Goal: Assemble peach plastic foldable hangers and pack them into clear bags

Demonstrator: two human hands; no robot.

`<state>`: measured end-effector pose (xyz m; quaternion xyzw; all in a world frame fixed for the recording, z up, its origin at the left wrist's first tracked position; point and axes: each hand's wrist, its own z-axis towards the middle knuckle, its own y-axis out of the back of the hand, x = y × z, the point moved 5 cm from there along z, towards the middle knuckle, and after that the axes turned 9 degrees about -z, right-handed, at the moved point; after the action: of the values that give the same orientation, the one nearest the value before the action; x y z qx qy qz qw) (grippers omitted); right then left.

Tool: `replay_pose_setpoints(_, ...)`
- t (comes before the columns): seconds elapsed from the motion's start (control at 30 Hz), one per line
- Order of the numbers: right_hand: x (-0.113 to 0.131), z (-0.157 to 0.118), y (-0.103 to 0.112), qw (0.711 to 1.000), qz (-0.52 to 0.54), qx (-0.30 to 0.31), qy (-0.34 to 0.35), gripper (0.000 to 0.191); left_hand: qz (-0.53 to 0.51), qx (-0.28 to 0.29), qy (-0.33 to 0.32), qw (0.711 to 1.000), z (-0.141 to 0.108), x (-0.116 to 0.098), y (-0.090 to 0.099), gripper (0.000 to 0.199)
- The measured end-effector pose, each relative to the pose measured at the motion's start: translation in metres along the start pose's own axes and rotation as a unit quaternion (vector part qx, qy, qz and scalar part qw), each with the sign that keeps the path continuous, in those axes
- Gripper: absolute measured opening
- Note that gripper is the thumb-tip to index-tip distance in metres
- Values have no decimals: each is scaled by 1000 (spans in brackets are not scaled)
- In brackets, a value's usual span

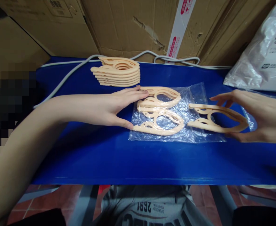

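Observation:
Two peach plastic folding hangers, an upper one (168, 91) and a lower one (173, 130), lie folded side by side in a clear plastic bag (134, 136) on the blue table. My left hand (119, 108) reaches in from the left, fingers stretched and thumb apart, its fingertips touching the left ends of these hangers. My right hand (255, 116) curls around the rounded end of a third folding hanger (240, 121). This hanger lies level at the bag's right end; I cannot tell whether its tips are inside the bag.
A stack of several folded hangers (121, 80) stands behind my left hand. A white cable (69, 73) runs along the back of the blue table (138, 163). Cardboard boxes (128, 28) form a wall behind it. A large plastic-wrapped package (265, 59) sits at the back right.

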<state>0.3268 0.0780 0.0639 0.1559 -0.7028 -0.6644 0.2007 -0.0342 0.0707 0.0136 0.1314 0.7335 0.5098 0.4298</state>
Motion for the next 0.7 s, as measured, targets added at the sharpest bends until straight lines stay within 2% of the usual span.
replay_pose_setpoints(0.1,7,-1,-4,997,-23,42,63,73,12,-3,-16,1000,0,0,0,92)
replay_pose_setpoints(0.3,36,4,-9,995,30,68,67,61,39,1,-16,999,-3,-1,0,91)
replay_pose_setpoints(0.43,56,11,-20,991,51,72,103,54,25,-4,-23,999,-3,-3,0,91)
replay_pose_setpoints(0.6,44,14,-28,989,58,62,122,65,1,-2,-23,1000,-1,-2,0,95)
replay_pose_setpoints(0.7,34,13,-28,988,52,71,128,58,-7,0,-16,1000,-1,-1,0,96)
